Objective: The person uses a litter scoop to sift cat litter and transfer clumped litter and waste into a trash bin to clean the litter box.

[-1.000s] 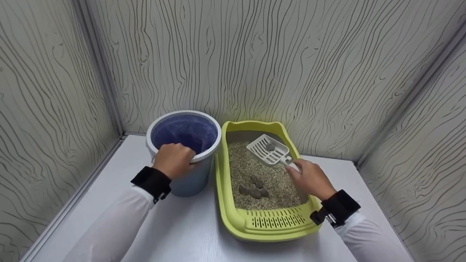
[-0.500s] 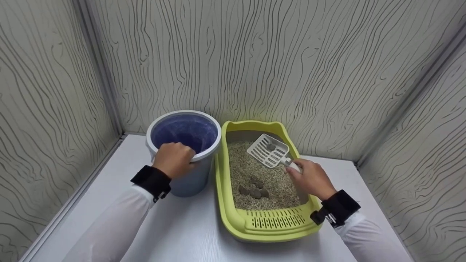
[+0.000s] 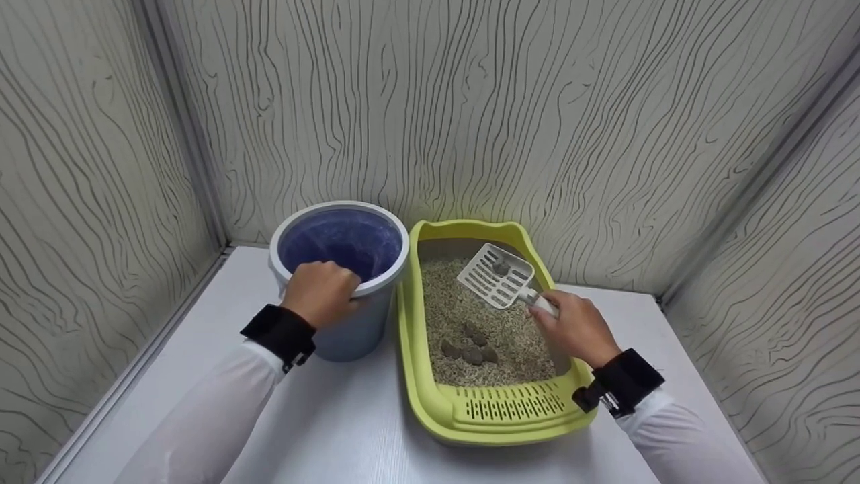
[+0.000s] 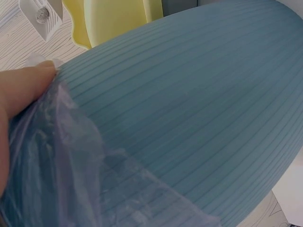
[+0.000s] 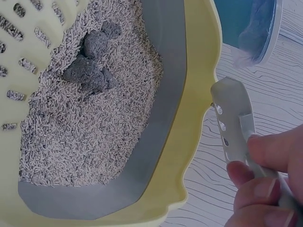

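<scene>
Apparently sifting: right hand (image 3: pixel 576 327) grips the scoop (image 3: pixel 496 277) (one clump (image 3: pixel 501 268) aboard), left hand (image 3: pixel 320 294) grips the bin rim (image 3: pixel 381 282); next move likely needs level carriage there.

head: above, forward-down | left wrist: close, bin (image 4: pixel 180 109) | right wrist: near, tray (image 5: pixel 202 90) — all share scoop (image 3: pixel 516 280)

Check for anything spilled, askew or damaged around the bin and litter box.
Nothing stands out: the bin stands upright beside the litter box, the visible litter lies inside it, and the scoop holding a clump looks intact.
</scene>
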A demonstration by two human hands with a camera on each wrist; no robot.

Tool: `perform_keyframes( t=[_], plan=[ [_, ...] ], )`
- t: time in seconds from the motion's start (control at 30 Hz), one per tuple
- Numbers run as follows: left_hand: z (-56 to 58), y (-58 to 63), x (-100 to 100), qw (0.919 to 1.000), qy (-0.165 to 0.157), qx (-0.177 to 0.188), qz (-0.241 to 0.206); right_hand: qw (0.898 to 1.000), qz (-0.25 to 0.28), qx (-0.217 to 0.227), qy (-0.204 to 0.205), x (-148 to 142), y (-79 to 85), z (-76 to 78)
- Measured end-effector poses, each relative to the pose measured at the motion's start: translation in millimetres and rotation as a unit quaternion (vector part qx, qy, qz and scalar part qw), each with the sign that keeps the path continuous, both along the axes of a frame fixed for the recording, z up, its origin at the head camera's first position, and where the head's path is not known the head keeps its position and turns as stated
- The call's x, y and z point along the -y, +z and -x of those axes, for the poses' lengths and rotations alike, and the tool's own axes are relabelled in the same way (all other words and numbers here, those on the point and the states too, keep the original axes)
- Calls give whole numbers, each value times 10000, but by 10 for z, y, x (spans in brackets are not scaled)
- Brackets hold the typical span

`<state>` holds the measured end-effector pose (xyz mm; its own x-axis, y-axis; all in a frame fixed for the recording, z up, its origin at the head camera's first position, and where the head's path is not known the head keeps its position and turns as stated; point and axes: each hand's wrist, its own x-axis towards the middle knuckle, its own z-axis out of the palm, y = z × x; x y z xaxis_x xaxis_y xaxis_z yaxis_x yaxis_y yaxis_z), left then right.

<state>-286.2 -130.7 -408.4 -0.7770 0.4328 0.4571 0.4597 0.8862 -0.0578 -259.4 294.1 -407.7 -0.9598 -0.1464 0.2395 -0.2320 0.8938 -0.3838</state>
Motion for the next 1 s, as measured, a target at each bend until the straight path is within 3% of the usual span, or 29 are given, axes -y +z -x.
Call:
perform_keyframes(
  t=[0.6, 0.8, 1.0],
  plan=[
    [-24, 20, -8, 9999, -2, 97, -104, 9985, 348, 411, 125, -27, 34, 47],
    [-18, 17, -5, 9999, 14, 98, -105, 9980, 428, 405, 212, 24, 195, 70],
    [-10, 7, -6, 9999, -41, -7, -107, 9979, 432, 421, 232, 205, 478, 162]
  ],
)
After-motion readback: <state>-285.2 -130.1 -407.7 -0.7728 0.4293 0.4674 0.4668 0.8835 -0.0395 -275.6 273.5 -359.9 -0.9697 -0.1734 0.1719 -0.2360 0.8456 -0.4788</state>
